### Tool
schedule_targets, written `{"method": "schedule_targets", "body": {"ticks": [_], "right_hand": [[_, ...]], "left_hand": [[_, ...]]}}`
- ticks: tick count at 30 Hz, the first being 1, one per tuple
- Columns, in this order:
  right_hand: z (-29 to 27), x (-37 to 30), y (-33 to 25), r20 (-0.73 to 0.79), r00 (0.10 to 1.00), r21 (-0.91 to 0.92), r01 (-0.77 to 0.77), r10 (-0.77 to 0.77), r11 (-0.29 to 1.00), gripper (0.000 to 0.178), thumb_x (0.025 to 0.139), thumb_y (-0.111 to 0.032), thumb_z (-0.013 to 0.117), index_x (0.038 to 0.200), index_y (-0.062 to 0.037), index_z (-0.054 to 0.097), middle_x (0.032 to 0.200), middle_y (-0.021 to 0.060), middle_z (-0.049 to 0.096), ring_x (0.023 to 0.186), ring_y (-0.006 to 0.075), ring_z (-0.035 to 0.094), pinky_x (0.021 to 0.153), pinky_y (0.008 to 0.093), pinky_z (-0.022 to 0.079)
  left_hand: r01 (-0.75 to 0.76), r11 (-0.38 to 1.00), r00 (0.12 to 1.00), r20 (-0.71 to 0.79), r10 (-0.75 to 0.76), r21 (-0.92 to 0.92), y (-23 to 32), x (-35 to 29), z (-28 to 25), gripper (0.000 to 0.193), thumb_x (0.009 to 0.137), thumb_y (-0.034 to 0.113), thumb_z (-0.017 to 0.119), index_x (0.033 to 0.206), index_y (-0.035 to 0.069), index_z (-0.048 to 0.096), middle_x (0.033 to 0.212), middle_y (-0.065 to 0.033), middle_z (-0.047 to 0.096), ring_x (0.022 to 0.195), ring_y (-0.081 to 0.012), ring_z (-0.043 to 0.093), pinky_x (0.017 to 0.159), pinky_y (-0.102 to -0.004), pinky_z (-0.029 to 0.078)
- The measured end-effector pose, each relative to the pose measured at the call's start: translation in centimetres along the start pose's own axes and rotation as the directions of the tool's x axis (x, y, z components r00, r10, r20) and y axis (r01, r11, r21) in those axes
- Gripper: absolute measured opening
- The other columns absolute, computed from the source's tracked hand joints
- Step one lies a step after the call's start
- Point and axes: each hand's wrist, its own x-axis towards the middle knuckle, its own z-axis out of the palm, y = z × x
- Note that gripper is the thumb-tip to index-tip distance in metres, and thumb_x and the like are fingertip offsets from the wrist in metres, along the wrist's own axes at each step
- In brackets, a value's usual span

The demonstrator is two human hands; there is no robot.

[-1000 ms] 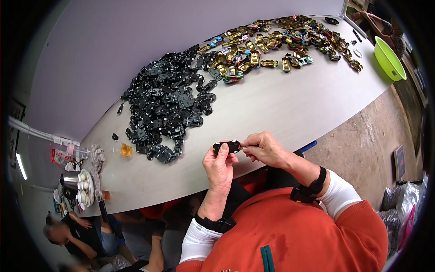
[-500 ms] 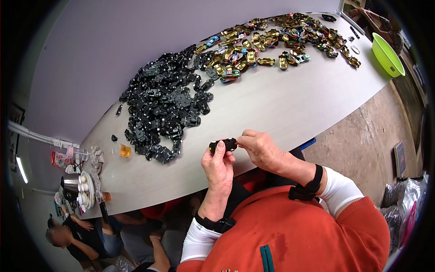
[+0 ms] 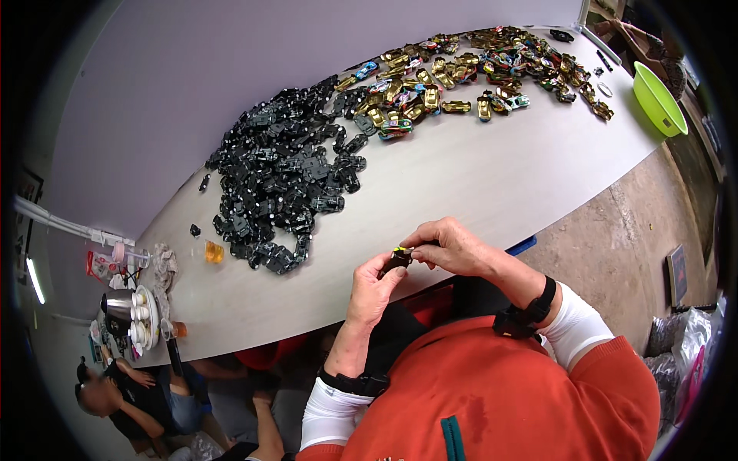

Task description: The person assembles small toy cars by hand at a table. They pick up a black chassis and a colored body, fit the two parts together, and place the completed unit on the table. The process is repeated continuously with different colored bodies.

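Observation:
Just over the near edge of the table, my left hand (image 3: 370, 290) is closed around a small black toy car (image 3: 396, 262), thumb along its near side. A bright yellow-green patch shows at the car's upper end. My right hand (image 3: 448, 247) meets it from the right, its fingertips pinched together against that end. Something dark shows between the right fingers, too small to name. Beyond my hands lies a big heap of black toy car chassis (image 3: 284, 165), some with wheels. Gold and multicoloured toy cars (image 3: 430, 96) are piled farther back.
A lime-green basin (image 3: 659, 100) stands at the table's far right end. On the left are an amber cup (image 3: 213, 252), a crumpled cloth (image 3: 164, 269) and a tray with white cups (image 3: 146, 326). Another person (image 3: 134, 399) sits at lower left. Plastic bags (image 3: 692, 346) lie at right.
The toy car has been turned and tilted between my hands, bringing the yellow-green patch into sight. Both hands have shifted slightly and drawn closer together, the right fingers now bent over the car's end.

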Motion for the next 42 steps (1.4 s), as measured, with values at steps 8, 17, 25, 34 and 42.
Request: {"method": "schedule_targets", "body": {"ticks": [8, 17, 25, 34, 42], "right_hand": [[0.1, -0.3, 0.4, 0.009, 1.0, 0.06, -0.026, 0.026, 0.998, 0.015, 0.083, -0.003, 0.057, 0.095, 0.0013, 0.065, 0.069, 0.0038, 0.06, 0.058, 0.0079, 0.053, 0.052, 0.0234, 0.046], [0.7, -0.6, 1.4, -0.058, 0.992, -0.04, 0.106, -0.108, 0.994, 0.017, 0.085, -0.001, 0.052, 0.098, 0.0026, 0.062, 0.071, 0.0021, 0.055, 0.063, 0.0087, 0.052, 0.055, 0.0236, 0.044], [-4.3, -2.0, 3.2, -0.346, 0.921, 0.33, -0.059, 0.179, 0.942, 0.013, 0.09, -0.007, 0.045, 0.093, 0.0001, 0.056, 0.07, 0.0024, 0.056, 0.056, 0.0068, 0.053, 0.049, 0.0195, 0.041], [-13.7, 6.6, 5.2, -0.598, 0.76, -0.514, -0.122, -0.253, 0.849, 0.006, 0.07, -0.006, 0.064, 0.071, -0.0009, 0.061, 0.065, 0.0122, 0.06, 0.058, 0.0218, 0.058, 0.057, 0.0336, 0.047], [-19.3, 12.3, 6.2, -0.419, 0.822, -0.873, -0.248, -0.386, 0.421, 0.026, 0.07, -0.003, 0.064, 0.096, -0.005, 0.062, 0.093, 0.0143, 0.055, 0.092, 0.0328, 0.055, 0.077, 0.0409, 0.045]], "left_hand": [[0.045, 0.994, 0.999, 0.005, -0.044, -0.1, 0.4, -0.3, 0.4, 0.031, 0.084, 0.006, 0.06, 0.114, 0.001, 0.056, 0.073, 0.0042, 0.055, 0.057, -0.0003, 0.04, 0.049, -0.0144, 0.032], [0.065, 0.974, 0.995, -0.06, -0.08, -0.218, 0.5, -1.3, 1.7, 0.025, 0.085, 0.008, 0.059, 0.108, 0.0, 0.057, 0.069, 0.0009, 0.054, 0.053, -0.0014, 0.042, 0.045, -0.0153, 0.03], [0.23, 0.923, 0.905, 0.282, -0.32, 0.309, 0.7, -4.8, 1.7, 0.021, 0.083, 0.011, 0.058, 0.1, -0.002, 0.059, 0.064, -0.0008, 0.055, 0.045, -0.0028, 0.039, 0.041, -0.0181, 0.032], [0.065, 0.725, 0.981, 0.09, -0.174, 0.686, -14.6, -0.3, -1.6, 0.061, 0.081, 0.031, 0.063, 0.128, 0.003, 0.037, 0.114, -0.0227, 0.05, 0.083, -0.0297, 0.059, 0.064, -0.0338, 0.05], [0.022, 0.893, 0.984, 0.15, -0.099, 0.449, 0.3, -7.7, -3.6, 0.032, 0.079, 0.008, 0.064, 0.108, -0.003, 0.058, 0.077, -0.0094, 0.065, 0.062, -0.0091, 0.058, 0.059, -0.0237, 0.048]]}}
